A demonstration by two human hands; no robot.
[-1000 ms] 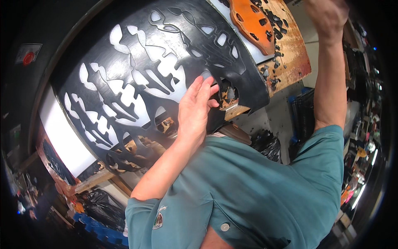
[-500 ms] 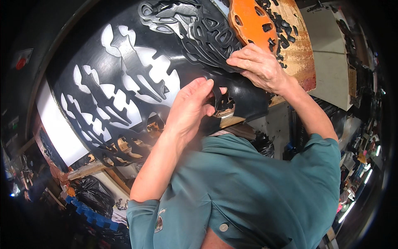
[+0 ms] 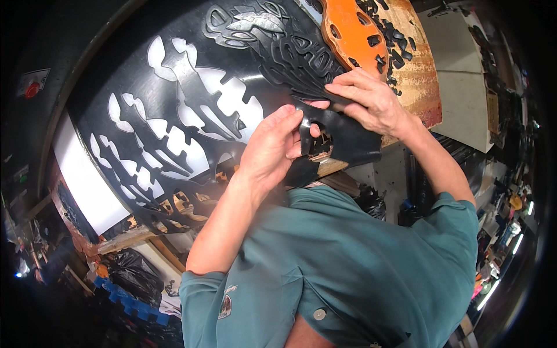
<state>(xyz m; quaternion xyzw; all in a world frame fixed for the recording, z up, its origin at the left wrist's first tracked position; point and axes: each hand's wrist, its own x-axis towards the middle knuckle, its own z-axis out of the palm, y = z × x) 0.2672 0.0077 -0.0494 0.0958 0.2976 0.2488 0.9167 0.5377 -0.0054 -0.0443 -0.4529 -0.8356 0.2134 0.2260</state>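
Observation:
A large black rubber-like sheet with shaped cut-outs lies over the worktable, and white shows through many of its openings. My left hand pinches the sheet's near part beside a cut-out, lifting a strip between thumb and fingers. To its right, my right hand has its fingers closed on the same sheet, close to a heap of cut black pieces. What lies under those right fingertips is partly hidden. Just beyond them rests an orange cutting template with oval holes.
Small black scraps are scattered on a worn wooden board at the right. A white sheet sticks out at the left. A red button sits on the dark frame at far left. Black plastic bags lie below the table.
The black sheet has shifted slightly right at its far side, and its near strip is raised more by my left hand. Both hands have moved slightly right.

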